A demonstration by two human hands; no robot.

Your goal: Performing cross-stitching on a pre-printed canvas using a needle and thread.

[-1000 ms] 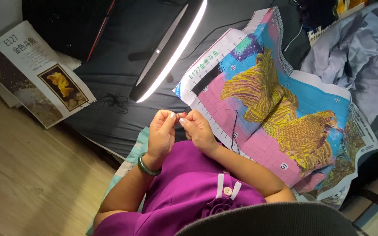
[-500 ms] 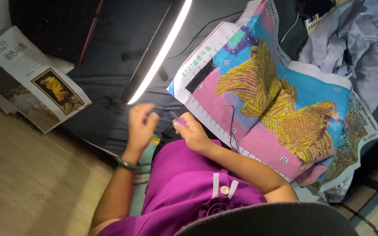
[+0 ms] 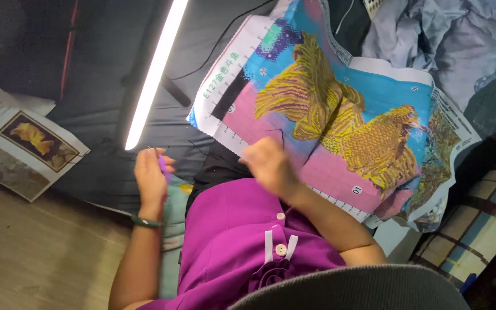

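Observation:
My left hand (image 3: 149, 179), with a green bracelet (image 3: 144, 221) on the wrist, is raised beside my purple top and closed on a thin purple piece (image 3: 162, 166), thread or a small stick. My right hand (image 3: 266, 166) is blurred. It lies at the near edge of a colourful cross-stitch canvas (image 3: 340, 115) with two golden birds on blue and pink ground. A dark thread (image 3: 282, 136) runs over the canvas just above that hand. Its fingers are curled, and what they hold is hidden.
A lit bar lamp (image 3: 156, 69) slants over the dark cloth surface (image 3: 99, 86). A printed pattern sheet (image 3: 24, 143) lies at the left, above the wooden floor (image 3: 30, 258). Crumpled grey-blue clothes (image 3: 431, 40) are at the top right and plaid fabric (image 3: 477, 229) at the right.
My hands were together at my chest a second ago. They have parted: the left moved out to the left with the purple piece, and the right moved onto the canvas edge.

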